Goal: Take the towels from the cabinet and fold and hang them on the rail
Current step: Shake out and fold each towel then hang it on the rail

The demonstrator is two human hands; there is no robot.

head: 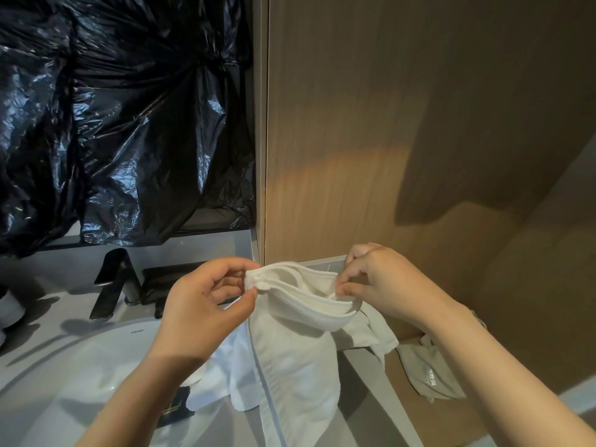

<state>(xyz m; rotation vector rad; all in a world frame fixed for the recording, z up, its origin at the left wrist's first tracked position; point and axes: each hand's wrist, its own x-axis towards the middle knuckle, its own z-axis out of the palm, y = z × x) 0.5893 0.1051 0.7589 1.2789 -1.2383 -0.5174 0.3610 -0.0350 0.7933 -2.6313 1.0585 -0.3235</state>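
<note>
A white towel (296,356) hangs in front of me, folded over itself, its top edges bunched between both hands. My left hand (206,304) pinches the left corner of the folded layers with thumb and fingers. My right hand (380,285) pinches the right corner the same way. The towel's lower part drapes down over the counter edge. A second white cloth (225,369) lies behind it on the sink side. No rail is in view.
A white basin (80,375) and a dark tap (116,282) sit at the left. Black plastic sheeting (122,117) covers the wall above. A wooden panel (403,124) fills the right, with a grey cloth bag (429,372) low beside it.
</note>
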